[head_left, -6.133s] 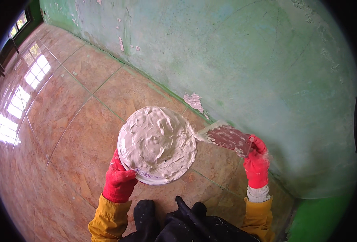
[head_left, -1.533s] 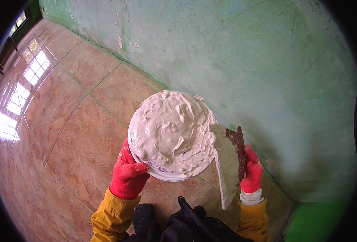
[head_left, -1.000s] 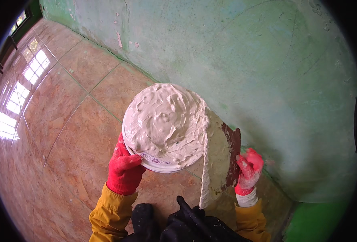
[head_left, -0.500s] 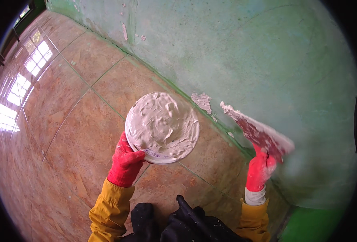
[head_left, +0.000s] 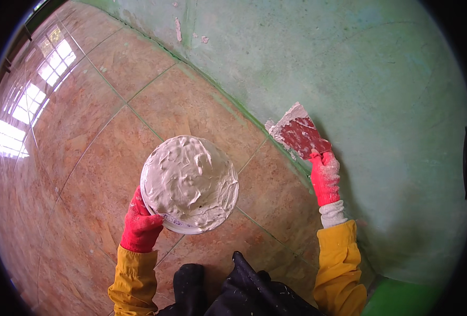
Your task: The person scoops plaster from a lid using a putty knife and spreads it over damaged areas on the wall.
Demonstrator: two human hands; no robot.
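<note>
My left hand, in a red glove with a yellow sleeve, grips the rim of a round white pan heaped with pale grey putty. It holds the pan level above the floor. My right hand, also red-gloved, is closed on the handle of a wide red putty knife. The blade has putty along its far edge and is pressed against the lower part of the pale green wall, just above the floor line.
Glossy reddish-brown floor tiles with green grout lines fill the left side, with window light reflected on them. Bare patches of flaked paint show on the wall at the top. My dark trousers and shoes are at the bottom edge.
My right hand has swung the putty knife away from the pan and up against the wall. The pan has dropped lower and toward the middle, held level in my left hand.
</note>
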